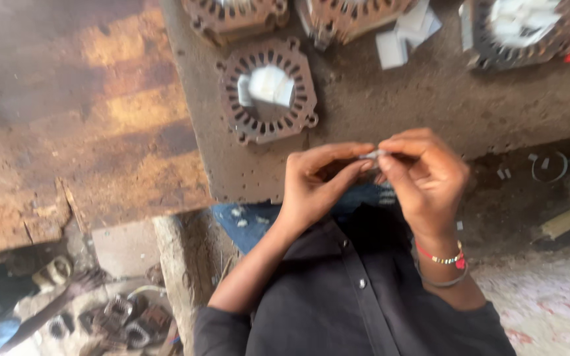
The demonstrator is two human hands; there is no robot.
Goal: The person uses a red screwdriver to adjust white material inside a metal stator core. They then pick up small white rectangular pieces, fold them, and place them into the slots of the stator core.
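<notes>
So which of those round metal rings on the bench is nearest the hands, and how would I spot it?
Start at the grey slab on the bench. Four slotted metal rings lie on it; three run along the far edge. The ring in question lies alone, closer in, just beyond the left hand, with white paper pieces in its open middle.

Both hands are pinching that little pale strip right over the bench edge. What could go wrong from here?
1. The small pale strip is pinched only at the fingertips of the left hand and right hand; it could slip and drop off the bench edge into the floor clutter.
2. The view is blurred, so a bad fold may go unseen.
3. The loose white pieces near the round slotted metal core could get knocked off.
</notes>
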